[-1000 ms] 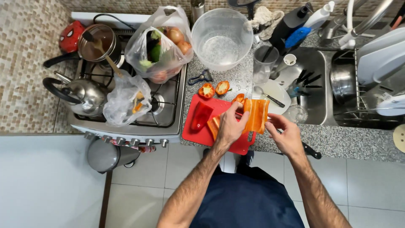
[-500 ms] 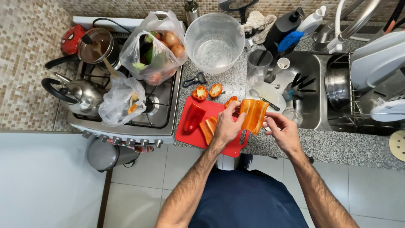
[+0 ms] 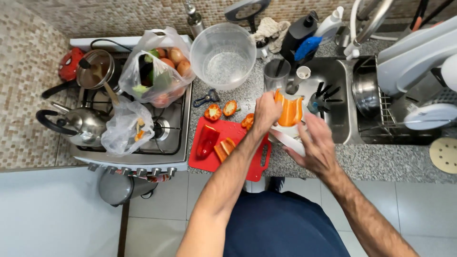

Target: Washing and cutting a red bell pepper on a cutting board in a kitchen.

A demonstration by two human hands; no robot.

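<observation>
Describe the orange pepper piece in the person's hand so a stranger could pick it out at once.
Start at the red cutting board on the speckled counter beside the stove. Just past its right end, the left hand holds up the orange pepper piece, near the sink. It is the largest piece and the only one off the board and counter.

A single camera, worn on the person's head, looks almost straight down from well above the counter (image 3: 381,162). It takes in a wide sweep: stove (image 3: 166,138) at the left, sink (image 3: 338,95) at the right, tiled wall along the top edge, floor and the person's own torso below (forearms reaching up into the middle).
</observation>
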